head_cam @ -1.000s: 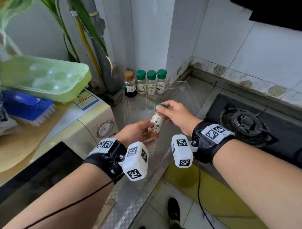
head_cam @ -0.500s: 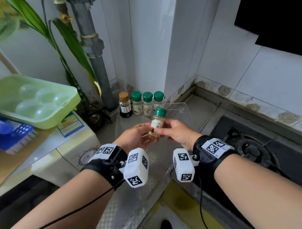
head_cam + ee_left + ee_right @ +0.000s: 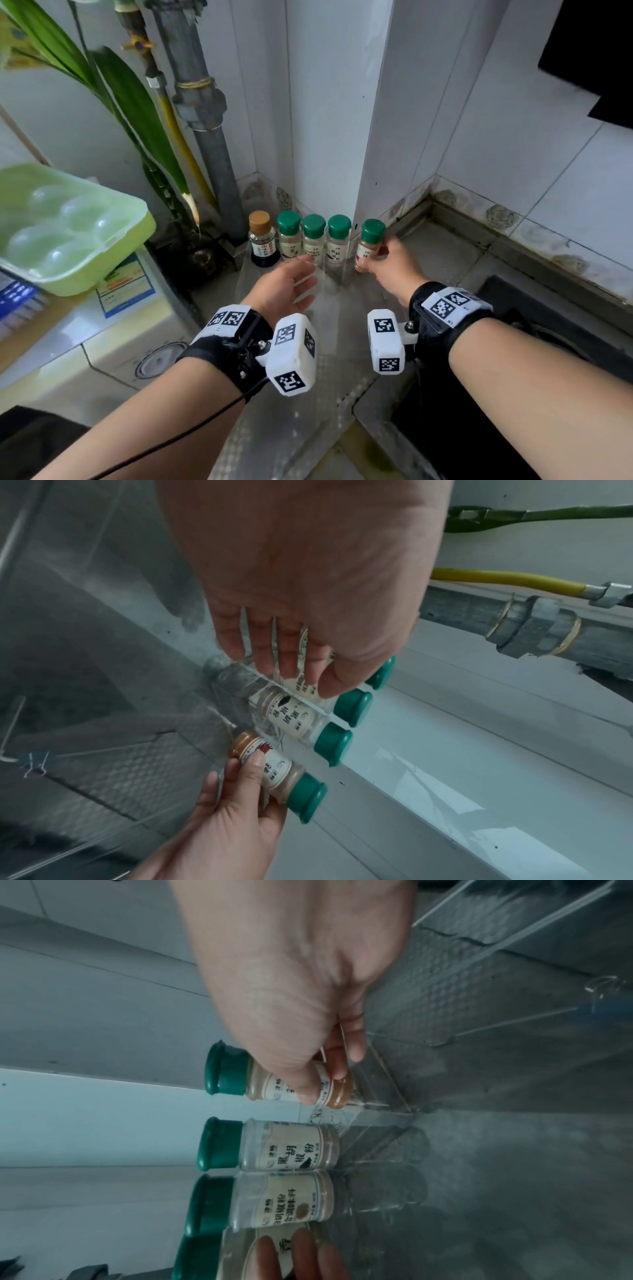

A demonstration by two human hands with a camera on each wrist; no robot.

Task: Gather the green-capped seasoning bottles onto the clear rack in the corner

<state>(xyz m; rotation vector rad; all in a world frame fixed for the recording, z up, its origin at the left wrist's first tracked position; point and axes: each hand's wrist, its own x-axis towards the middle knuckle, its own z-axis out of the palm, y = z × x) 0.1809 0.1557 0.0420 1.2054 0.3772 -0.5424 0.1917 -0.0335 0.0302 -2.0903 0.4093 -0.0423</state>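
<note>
Head view, far left: green egg tray sits on a white appliance, blue brush partly hidden under it.
Pipe: grey pipe runs up the corner, yellow hose beside it, leaves in front.
Brown-cap bottle: upright, first in the row against the wall.
Three green-cap bottles: upright, side by side, just right of it, on the rack.
Left hand: palm open, fingers straight and close together, tips near the bottle labels; touching them or not, cannot tell.
Fourth bottle: upright at the right end of the row, near the third one; base at the rack's corner.
Right hand: thumb and fingers pinch that fourth bottle low on its label.
Stove: dark burner at right.
</note>
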